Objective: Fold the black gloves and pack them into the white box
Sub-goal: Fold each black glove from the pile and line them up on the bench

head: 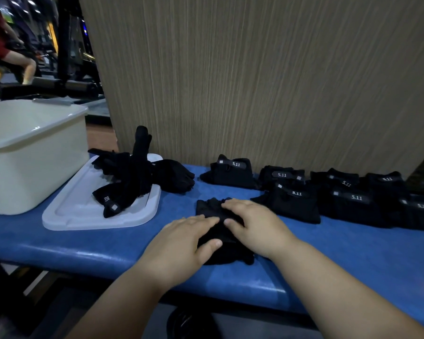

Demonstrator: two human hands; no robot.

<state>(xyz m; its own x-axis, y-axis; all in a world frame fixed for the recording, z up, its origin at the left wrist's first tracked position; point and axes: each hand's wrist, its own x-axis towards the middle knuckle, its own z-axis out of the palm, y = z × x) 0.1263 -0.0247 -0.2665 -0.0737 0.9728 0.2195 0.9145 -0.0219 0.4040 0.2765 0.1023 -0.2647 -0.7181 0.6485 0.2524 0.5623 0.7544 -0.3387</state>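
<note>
A black glove [227, 250] lies on the blue padded bench [83, 243] in front of me. My left hand [179, 243] lies flat on its left side with the thumb pressing the fabric. My right hand [252, 223] rests flat on its upper right part. A heap of unfolded black gloves [135, 174] sits on the white lid [83, 214]. The white box [27, 152] stands open at the far left. Several folded black gloves [328, 192] with 5.11 labels are lined up at the right.
A wood-grain panel [255, 81] rises directly behind the bench. Gym equipment [66, 45] and a person in red [0, 45] are in the far left background. The bench's front edge runs just below my wrists.
</note>
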